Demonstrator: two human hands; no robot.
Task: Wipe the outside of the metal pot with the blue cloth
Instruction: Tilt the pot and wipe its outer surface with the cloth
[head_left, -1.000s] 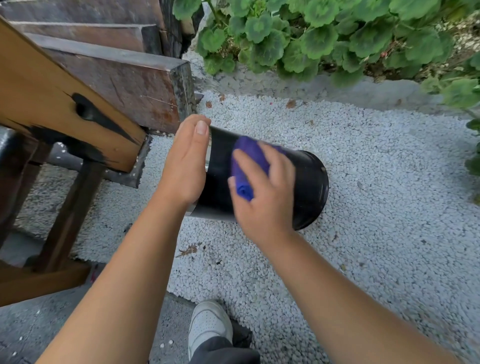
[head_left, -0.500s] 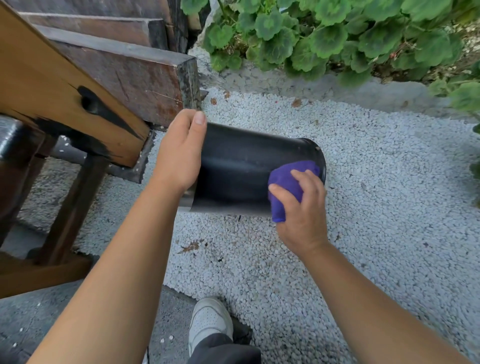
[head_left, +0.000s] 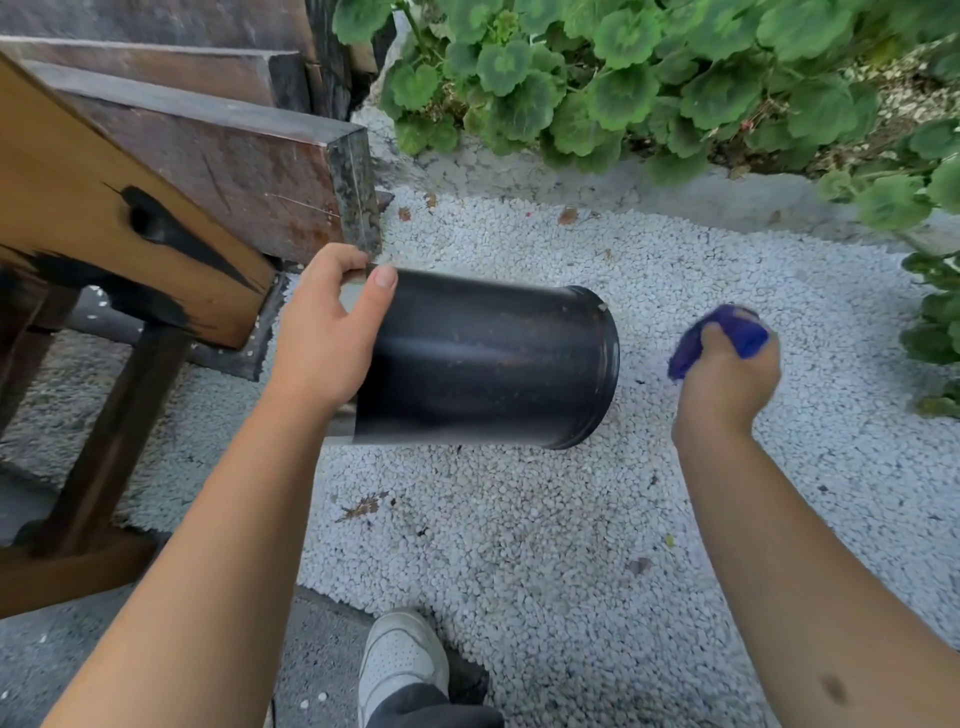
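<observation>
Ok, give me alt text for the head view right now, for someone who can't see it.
The left hand holds a black pot on its side above white gravel, gripping one end. The right hand grips a bunched blue cloth clear of the pot, off its far end. A wooden bench and green plants border the gravel.

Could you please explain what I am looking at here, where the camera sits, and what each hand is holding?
There is no machine: a person wears a wide-angle camera on the head, so the one picture looks forward and down at their own arms. The left hand grips one end of a black metal pot, holding it on its side above white gravel. The right hand is off to the pot's right, apart from it, clutching a bunched blue cloth. A wooden bench stands on the left, green plants grow at the top, and a white shoe shows at the bottom.
</observation>
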